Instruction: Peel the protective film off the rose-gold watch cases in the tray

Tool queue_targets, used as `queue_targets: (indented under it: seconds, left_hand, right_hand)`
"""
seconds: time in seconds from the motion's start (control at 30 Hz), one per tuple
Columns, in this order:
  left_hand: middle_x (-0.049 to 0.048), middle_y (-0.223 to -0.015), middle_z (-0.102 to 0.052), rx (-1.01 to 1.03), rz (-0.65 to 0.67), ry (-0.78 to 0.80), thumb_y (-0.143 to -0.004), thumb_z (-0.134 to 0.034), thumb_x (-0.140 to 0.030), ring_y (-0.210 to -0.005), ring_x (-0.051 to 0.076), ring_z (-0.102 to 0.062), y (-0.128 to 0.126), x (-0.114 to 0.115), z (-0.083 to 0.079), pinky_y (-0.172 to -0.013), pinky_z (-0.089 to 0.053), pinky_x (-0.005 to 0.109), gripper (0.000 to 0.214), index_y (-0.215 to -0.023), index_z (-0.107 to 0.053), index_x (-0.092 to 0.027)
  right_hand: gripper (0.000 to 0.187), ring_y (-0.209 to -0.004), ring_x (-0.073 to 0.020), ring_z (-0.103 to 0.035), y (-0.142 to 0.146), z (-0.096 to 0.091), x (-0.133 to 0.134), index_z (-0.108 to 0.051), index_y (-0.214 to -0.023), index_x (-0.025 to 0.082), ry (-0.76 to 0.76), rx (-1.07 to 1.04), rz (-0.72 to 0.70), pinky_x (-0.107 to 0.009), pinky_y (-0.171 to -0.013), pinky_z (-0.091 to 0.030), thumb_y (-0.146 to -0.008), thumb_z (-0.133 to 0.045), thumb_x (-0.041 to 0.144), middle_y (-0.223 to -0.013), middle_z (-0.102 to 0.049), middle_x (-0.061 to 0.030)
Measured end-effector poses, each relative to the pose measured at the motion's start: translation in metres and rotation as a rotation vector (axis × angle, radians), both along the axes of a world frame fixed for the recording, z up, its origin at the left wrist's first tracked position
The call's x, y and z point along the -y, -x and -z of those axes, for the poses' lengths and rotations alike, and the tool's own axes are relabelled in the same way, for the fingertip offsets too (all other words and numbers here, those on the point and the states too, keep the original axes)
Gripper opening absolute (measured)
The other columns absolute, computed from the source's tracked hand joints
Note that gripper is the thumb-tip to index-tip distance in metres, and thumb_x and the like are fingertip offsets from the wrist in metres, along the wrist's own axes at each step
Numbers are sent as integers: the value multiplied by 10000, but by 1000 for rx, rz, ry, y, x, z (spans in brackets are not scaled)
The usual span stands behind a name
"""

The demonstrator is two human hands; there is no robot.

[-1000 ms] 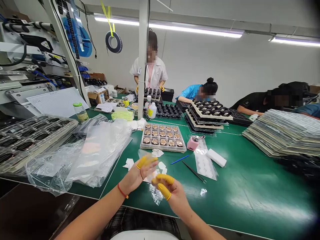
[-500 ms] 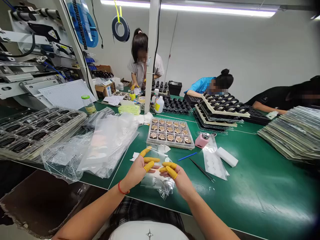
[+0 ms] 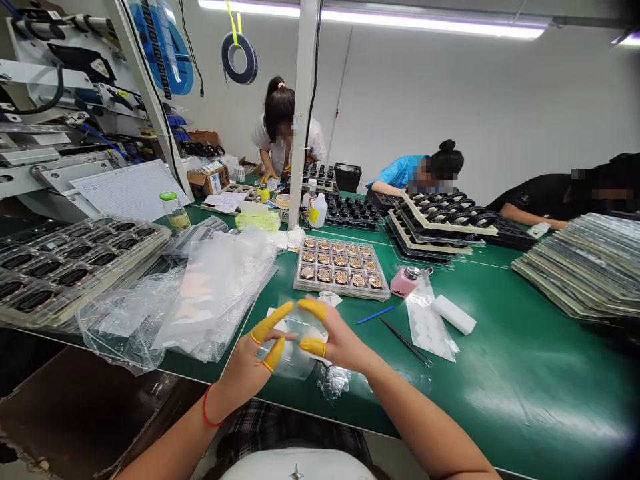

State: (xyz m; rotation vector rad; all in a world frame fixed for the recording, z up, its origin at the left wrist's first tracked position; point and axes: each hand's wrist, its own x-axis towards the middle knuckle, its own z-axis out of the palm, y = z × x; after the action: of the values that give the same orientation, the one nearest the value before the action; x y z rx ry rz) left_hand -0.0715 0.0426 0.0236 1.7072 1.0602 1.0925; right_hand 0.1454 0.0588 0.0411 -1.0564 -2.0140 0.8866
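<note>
A clear plastic film (image 3: 293, 365) is held low over the green bench between my two hands. My left hand (image 3: 246, 363) has it by its left side, with yellow finger cots on the index finger and thumb. My right hand (image 3: 340, 335), also in yellow cots, grips the film's right side; the fingers behind it are partly hidden. Just beyond my hands lies a clear tray (image 3: 341, 291) with rows of round gold-coloured parts. Crumpled clear wrap (image 3: 334, 381) rests below my right hand. White tissue (image 3: 330, 299) sits near the tray's front edge.
To the right are a blue stick (image 3: 375, 315), black tweezers (image 3: 406, 342), a pink bottle (image 3: 405, 283) and a white block (image 3: 453, 315). Plastic bags (image 3: 200, 293) and stacked trays (image 3: 75, 267) fill the left. Stacked sheets (image 3: 580, 267) stand far right. Three people work across the bench.
The film has shifted left and now tilts between my hands. My left hand has moved left and down; my right hand has moved left and up, its fingers spreading along the film.
</note>
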Motion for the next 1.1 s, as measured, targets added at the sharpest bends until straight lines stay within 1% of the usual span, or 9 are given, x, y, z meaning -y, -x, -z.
queue_targets:
  seconds: [0.1,0.17,0.37,0.53,0.63,0.8,0.9,1.0,1.1]
  left_hand:
    - [32,-1006,-727,28,-6,24,-787,-638,-239,-1169,246,-556,5,3,-5,-1119,-295,416,289,-1072,-681,-265]
    - [35,-979,-734,83,53,134,-799,-635,-277,-1058,240,-628,12,2,-7,-1057,-391,409,266,-1060,-687,-262]
    - [19,-749,-748,405,35,282,-663,-767,-373,-645,221,-695,62,12,-11,-722,-581,371,331,-970,-701,-265]
    - [34,-912,-750,24,-69,224,-742,-681,-341,-916,262,-677,70,9,-8,-854,-532,359,321,-1056,-683,-272]
    - [4,-1029,-726,-187,-90,173,-790,-602,-284,-1033,251,-633,56,-2,0,-921,-489,340,347,-1134,-643,-295]
    - [13,-1058,-712,-162,-80,153,-831,-555,-271,-1018,223,-634,37,-5,17,-961,-455,329,319,-1141,-632,-272]
    - [47,-1008,-713,-24,70,273,-843,-561,-309,-948,211,-649,19,4,28,-910,-480,329,318,-1146,-616,-229]
    - [72,-926,-703,164,188,412,-836,-585,-315,-883,201,-651,-3,12,42,-844,-496,335,481,-1283,-472,-179]
    - [79,-993,-661,364,175,473,-796,-645,-268,-881,188,-644,-17,14,57,-849,-489,346,709,-1386,-259,-201]
  right_hand:
    - [419,-1016,-217,-602,14,-1,-3,-591,-1178,220,434,-112,-382,-380,-894,-458,-848,-518,467,-1052,-676,-64]
    - [420,-921,-193,-630,16,1,-14,-622,-1137,203,569,-126,-476,-339,-829,-485,-849,-506,484,-941,-698,-47]
    - [341,-855,-202,-622,-40,0,-96,-678,-951,173,254,295,375,-315,-739,-487,-870,-505,456,-892,-682,-72]
    - [256,-927,-173,-583,-84,12,-141,-592,-1014,144,235,493,608,-379,-828,-476,-878,-549,356,-1047,-604,-63]
    - [220,-953,-224,-564,-88,25,-150,-606,-879,112,230,563,673,-354,-826,-429,-737,-695,253,-969,-620,-106]
    - [263,-930,-284,-558,-78,29,-144,-589,-932,104,180,508,686,-343,-769,-395,-675,-641,128,-921,-623,-147]
    - [283,-909,-256,-568,-55,27,-122,-571,-1012,122,140,390,651,-339,-763,-405,-736,-513,130,-975,-617,-135]
    - [263,-813,-180,-593,-12,31,-82,-563,-1006,187,159,216,494,-294,-712,-446,-782,-425,172,-960,-633,-60]
    - [141,-659,-148,-583,33,44,-36,-530,-877,203,378,-172,234,-271,-602,-459,-769,-522,292,-749,-613,-3]
